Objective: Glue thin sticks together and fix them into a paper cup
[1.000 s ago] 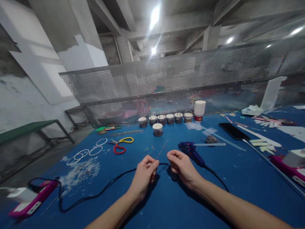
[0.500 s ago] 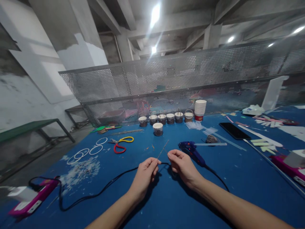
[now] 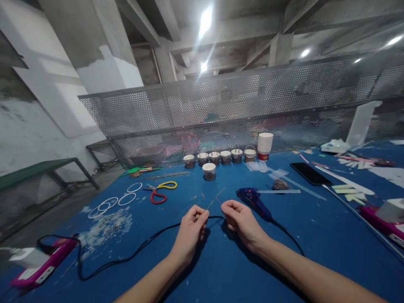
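Between the fingertips of my left hand [image 3: 193, 227] is a thin, twisted greyish strand [image 3: 216, 198], which slants up and to the right. My right hand [image 3: 241, 221] is pinched closed just beside it, with a faint thin end showing at its fingertips; I cannot tell whether both ends belong to one piece. A blue glue gun [image 3: 256, 203] lies right of my right hand, a clear glue stick [image 3: 279, 191] at its back. Ahead stands a small paper cup [image 3: 208, 171] with a dark wrapped side. A small ball of grey twine [image 3: 280, 185] sits behind the glue gun.
Scissors [image 3: 159, 198], white rings [image 3: 127, 198] and white scraps [image 3: 107, 227] lie at left. Wrapped cups [image 3: 225, 157] and stacked paper cups [image 3: 265, 145] line the back. A black cable [image 3: 148, 240] runs behind my hands. A phone [image 3: 311, 173] and power strips [image 3: 44, 263] flank the table.
The strand's tip has dipped slightly and swung a little to the right. Both hands have shifted only slightly and keep their pinch.
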A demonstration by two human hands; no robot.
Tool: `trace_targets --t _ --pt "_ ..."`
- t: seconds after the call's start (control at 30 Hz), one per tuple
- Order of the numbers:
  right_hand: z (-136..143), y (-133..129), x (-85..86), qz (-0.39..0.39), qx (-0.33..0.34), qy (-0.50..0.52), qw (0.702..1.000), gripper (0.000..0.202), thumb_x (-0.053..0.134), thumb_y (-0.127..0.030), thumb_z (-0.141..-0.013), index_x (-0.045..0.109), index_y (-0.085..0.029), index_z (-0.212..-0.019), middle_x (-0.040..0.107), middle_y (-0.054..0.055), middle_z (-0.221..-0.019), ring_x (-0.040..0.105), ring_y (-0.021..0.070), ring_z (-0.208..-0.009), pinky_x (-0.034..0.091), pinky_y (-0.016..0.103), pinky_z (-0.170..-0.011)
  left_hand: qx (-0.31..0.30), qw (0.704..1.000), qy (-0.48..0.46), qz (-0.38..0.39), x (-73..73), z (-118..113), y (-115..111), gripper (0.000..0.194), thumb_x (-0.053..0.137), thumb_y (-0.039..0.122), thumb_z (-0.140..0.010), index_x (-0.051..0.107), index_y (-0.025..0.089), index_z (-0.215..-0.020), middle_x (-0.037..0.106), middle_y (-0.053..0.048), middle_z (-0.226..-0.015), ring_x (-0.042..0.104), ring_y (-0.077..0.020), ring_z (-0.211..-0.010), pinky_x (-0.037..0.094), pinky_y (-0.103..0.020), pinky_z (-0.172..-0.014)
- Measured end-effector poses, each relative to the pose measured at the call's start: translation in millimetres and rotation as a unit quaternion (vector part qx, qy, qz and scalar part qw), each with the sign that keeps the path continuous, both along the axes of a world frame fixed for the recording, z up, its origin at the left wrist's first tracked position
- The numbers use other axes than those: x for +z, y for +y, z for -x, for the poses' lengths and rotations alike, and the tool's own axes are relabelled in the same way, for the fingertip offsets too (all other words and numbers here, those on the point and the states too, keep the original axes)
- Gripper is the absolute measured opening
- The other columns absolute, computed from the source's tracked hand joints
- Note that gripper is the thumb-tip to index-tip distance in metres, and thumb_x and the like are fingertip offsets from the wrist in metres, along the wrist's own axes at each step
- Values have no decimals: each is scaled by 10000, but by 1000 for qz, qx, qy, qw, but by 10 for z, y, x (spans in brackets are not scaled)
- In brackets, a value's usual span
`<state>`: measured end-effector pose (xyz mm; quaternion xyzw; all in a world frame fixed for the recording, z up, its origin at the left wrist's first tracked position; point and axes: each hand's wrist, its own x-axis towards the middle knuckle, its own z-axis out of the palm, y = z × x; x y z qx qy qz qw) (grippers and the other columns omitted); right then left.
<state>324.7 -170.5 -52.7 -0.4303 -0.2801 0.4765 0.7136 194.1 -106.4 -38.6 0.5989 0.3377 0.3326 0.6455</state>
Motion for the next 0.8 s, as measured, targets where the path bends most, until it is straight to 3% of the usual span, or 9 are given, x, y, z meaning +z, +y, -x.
trace_targets --t 0.43,0.8 --pt "11 21 -45 -1 15 0 1000 297 737 -395 -626 551 -164 -652 372 -102 -459 234 25 -375 186 173 -362 -74 997 3 23 -16 -4 -2 317 548 471 -761 552 154 -772 456 65 -431 241 -39 -353 188 -158 -354" --pt "33 -11 -17 2 28 6 1000 302 745 -399 -611 560 -166 -662 373 -107 -446 239 25 -374 192 170 -362 -64 998 2 2 -21 1 -19 281 596 417 -749 431 193 -715 470 86 -435 275 -34 -340 206 -148 -357"
